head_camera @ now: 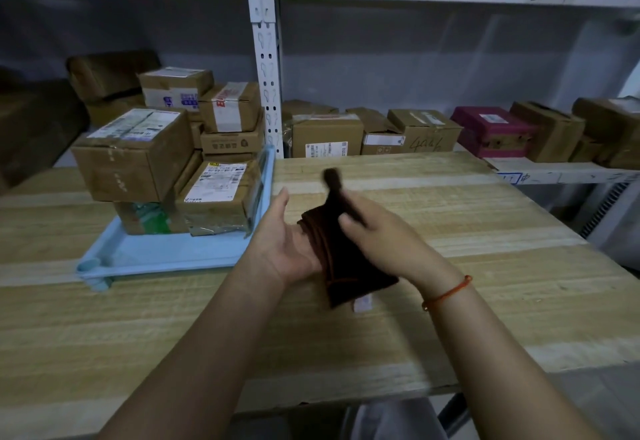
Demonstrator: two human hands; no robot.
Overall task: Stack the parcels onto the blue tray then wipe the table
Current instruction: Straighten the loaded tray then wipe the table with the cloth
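1. White metal shelving (266, 59) stood behind a pale wood table (450, 266); brown cartons and one magenta box (491, 131) sat on the low shelf at the back.
2. Blue tray (166, 252) lay on the table's left half, long axis running from near-left to far-right, far end reaching toward the shelf upright.
3. Parcels on the tray, stacked: a big carton (135, 154) on top at left, tilted a bit and overhanging a green-printed parcel (149, 218) under it; a labelled carton (218, 194) just beside on the right, label facing up. More cartons piled behind; couldn't tell which of those were on the tray vs the shelf.
4. Dark brown cloth (343, 256) was held above the table centre, btwn both hands, folded, long axis running near-to-far; one blurred corner (332, 176) pointed up and away.
5. Left hand (284, 242) was palm-up under the cloth's left edge, fingers fairly straight, thumb up – supporting, not clenched.
6. Right hand (377, 232) was on top, fingers curled onto the cloth, pinching its upper part; red-orange string bracelet (446, 294) on that wrist.
7. Small pale tag (362, 303) showed at the cloth's near edge.
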